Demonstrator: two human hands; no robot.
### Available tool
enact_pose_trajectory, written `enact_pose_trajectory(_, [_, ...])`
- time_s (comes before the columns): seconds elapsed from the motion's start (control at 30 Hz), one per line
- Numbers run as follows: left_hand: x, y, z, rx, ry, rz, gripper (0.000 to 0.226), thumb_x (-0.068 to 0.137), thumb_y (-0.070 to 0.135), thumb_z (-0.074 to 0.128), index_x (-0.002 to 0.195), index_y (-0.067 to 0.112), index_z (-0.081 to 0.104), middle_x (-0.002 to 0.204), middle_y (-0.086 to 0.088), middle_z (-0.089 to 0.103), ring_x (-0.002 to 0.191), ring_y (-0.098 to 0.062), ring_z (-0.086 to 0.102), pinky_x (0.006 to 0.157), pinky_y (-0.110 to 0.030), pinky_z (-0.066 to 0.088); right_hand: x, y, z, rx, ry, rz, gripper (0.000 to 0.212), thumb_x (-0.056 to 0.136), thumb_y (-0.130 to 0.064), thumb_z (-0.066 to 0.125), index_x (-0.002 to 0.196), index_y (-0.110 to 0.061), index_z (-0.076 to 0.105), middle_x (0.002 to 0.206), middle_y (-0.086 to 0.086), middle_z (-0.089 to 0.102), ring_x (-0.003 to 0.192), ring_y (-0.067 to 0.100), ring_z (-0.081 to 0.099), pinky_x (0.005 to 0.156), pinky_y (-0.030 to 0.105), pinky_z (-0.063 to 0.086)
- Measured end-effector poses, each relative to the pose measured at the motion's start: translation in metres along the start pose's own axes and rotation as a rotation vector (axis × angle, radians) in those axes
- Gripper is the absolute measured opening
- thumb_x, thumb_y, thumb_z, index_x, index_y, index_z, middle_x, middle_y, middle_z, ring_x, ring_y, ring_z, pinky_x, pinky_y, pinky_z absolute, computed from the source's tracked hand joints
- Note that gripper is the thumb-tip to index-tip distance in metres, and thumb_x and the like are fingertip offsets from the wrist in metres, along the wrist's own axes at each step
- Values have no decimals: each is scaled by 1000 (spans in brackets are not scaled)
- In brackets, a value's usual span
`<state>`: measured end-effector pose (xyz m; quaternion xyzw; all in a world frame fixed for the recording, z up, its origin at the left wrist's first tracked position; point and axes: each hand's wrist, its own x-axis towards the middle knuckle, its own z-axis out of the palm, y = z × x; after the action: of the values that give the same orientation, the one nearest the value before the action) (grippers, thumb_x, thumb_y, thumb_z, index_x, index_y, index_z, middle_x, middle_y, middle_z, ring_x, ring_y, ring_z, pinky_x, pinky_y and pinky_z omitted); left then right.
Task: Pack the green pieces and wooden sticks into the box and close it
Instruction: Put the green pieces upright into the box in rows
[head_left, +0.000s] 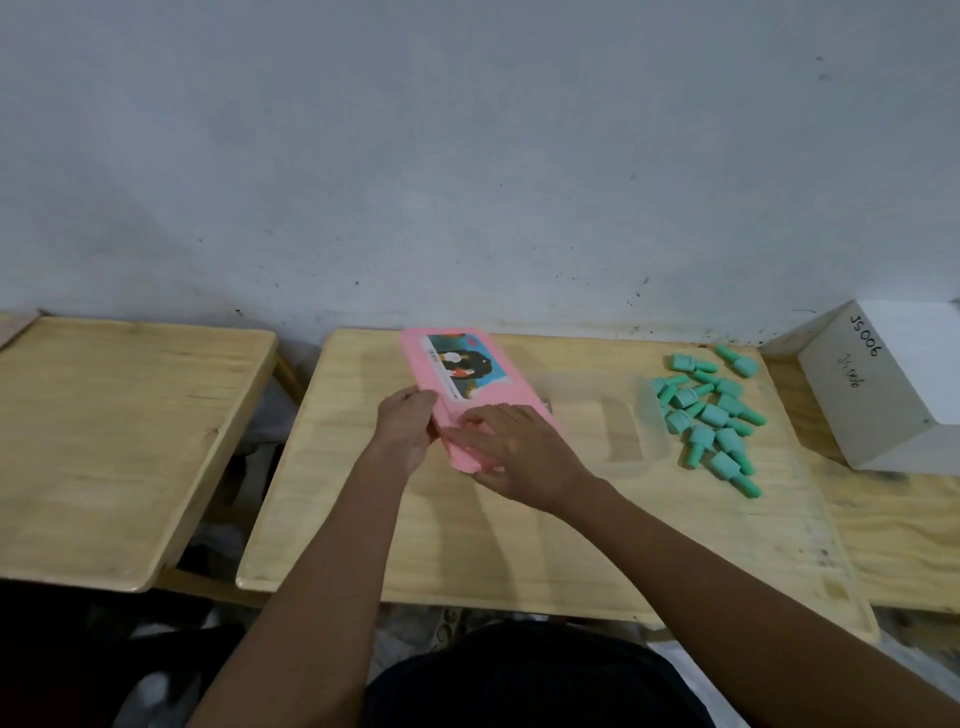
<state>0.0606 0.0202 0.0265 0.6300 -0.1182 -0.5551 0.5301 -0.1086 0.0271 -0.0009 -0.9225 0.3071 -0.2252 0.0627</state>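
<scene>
Box (467, 364) on desk (519, 545): left hand (408, 428) grips its near-left edge; right hand (519, 452) covers near end, grip indeterminable; green pieces (711, 415) lie well right.

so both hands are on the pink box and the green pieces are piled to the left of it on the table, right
Not quite. The green pieces are piled to the right of the pink box, not the left; the head view shows this. The rest holds: the left hand and the right hand are both on the box, and the pile lies on the table.
</scene>
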Motion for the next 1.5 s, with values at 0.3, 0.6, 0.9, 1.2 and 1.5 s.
enact_pose_trajectory(0.3, [13,0,-68,358,396,217,29,81,11,42,99,11,65,96,-9,59,88,-31,55,75,-29,42,-24,24,14,79,-479,449,55,89,-48,59,140,-35,44,141,-5,50,124,20,52,96,36,44])
enact_pose_trajectory(0.6, [57,-62,-94,1279,303,183,66,91,43,48,147,16,25,144,-21,32,133,-38,32,107,-48,33,-19,24,25,112,-443,436,28,98,-34,50,120,-32,66,122,-8,65,108,18,61,81,34,49])
enact_pose_trajectory(0.9, [61,-96,-91,1487,23,169,103,75,73,53,151,25,2,158,-16,-15,146,-38,-11,116,-56,3,-17,24,31,111,-486,361,32,101,-30,45,127,-31,62,125,-3,63,107,25,62,80,36,50])
enact_pose_trajectory(1.2, [45,-68,-51,1139,60,298,65,88,53,52,138,13,42,140,-8,41,137,-31,33,108,-41,33,-23,27,23,120,-393,324,28,98,-33,50,120,-31,66,115,-6,67,104,17,62,78,35,50])
enact_pose_trajectory(1.5, [21,-63,7,962,-36,365,27,92,8,50,79,0,72,62,-2,58,51,-3,46,45,-9,31,-99,79,-7,57,-9,1322,58,95,-21,50,149,-20,30,151,11,35,137,31,37,103,47,39])
